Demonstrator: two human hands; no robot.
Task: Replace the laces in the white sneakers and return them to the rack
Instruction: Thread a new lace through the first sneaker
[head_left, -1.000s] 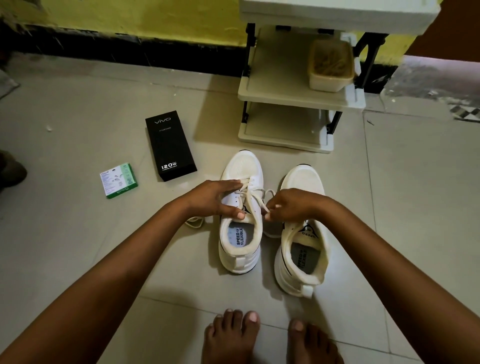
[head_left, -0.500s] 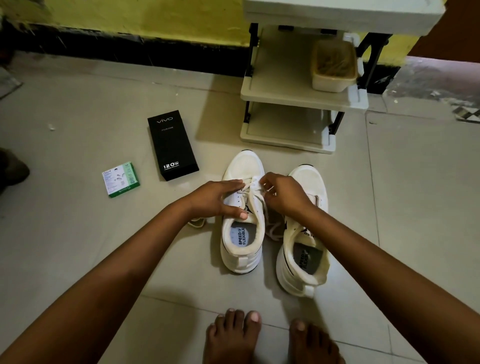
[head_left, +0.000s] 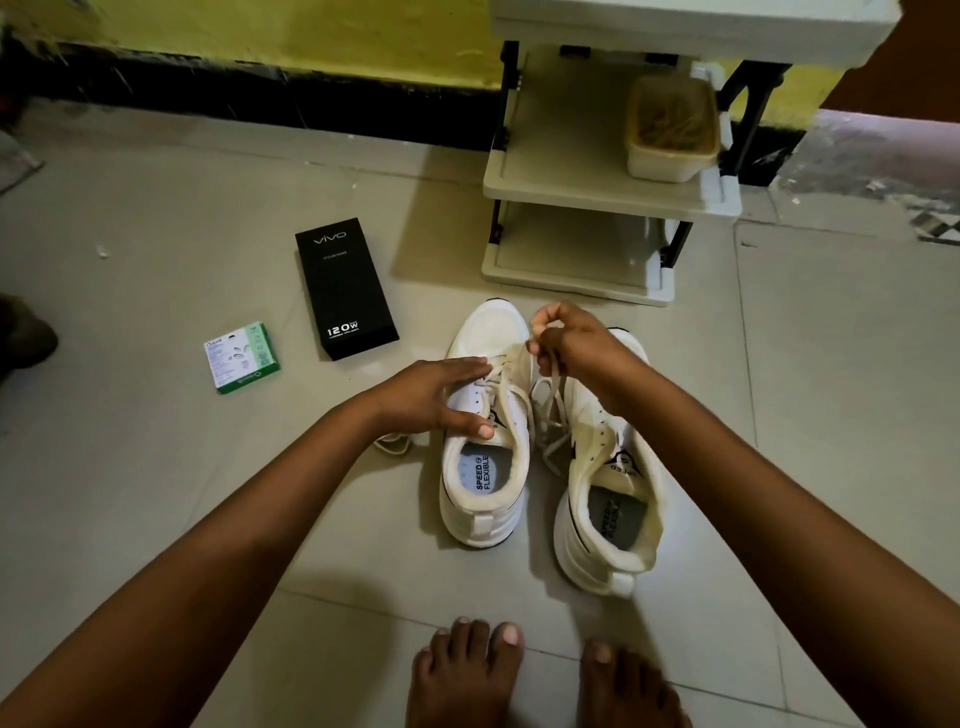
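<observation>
Nearest you, your bare feet (head_left: 550, 675) stand on the tiled floor (head_left: 156, 519), toes pointing at the heels of the two white sneakers. The right sneaker (head_left: 613, 499) sits just beyond your right foot, tilted slightly, and the part of its eyelet row you can see carries no lace. The left sneaker (head_left: 485, 452) stands just beside it, upright, toe toward the rack.

Your left hand (head_left: 436, 397) rests on that left sneaker's tongue and collar, fingers fairly straight, thumb pressing the inner edge to steady it. Your right hand (head_left: 576, 348) is raised above the gap between the toes, fingers curled and pinching the lace (head_left: 550, 410), which hangs down between the shoes in loose loops and runs back into the left sneaker's upper eyelets. Whether you are drawing an old lace out or threading a new one in cannot be told from here; either way, by my reading, you are only partway through the first shoe.

A small pale coil (head_left: 392, 444) lies on the floor just left of that sneaker, possibly another lace. Farther left are a green box (head_left: 241, 356) and a black box (head_left: 345, 288). Beyond the sneakers' toes stands the rack (head_left: 587, 192), its lower shelves free apart from a tub (head_left: 670, 130) at the right edge of the middle shelf. Lacing both shoes and returning them there is left.
</observation>
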